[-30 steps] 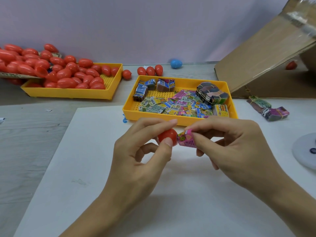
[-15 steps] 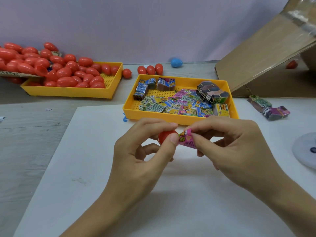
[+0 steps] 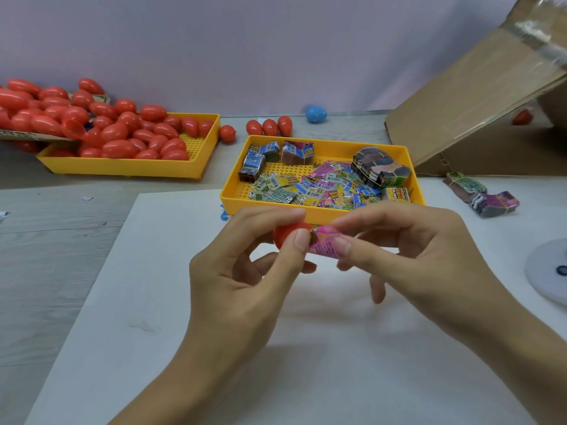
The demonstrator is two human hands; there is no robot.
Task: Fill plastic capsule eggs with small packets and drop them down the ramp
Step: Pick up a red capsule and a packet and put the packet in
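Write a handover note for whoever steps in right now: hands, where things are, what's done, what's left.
Left hand pinches a red capsule half above the white board.
Right hand pinches a rolled pink packet, its end at the capsule's mouth.
Spare packets lie in the near yellow tray; red eggs fill the far yellow tray.
Cardboard ramp stands far right.
Done: egg and packet picked.
Left: push the packet in, close the egg, drop it down the ramp.

Table, mat and wall
A white mat [image 3: 159,302] covers the near part of a grey wooden table [image 3: 55,240]; a pale round disc [image 3: 549,271] lies at the right edge, a lilac wall [image 3: 245,41] behind.
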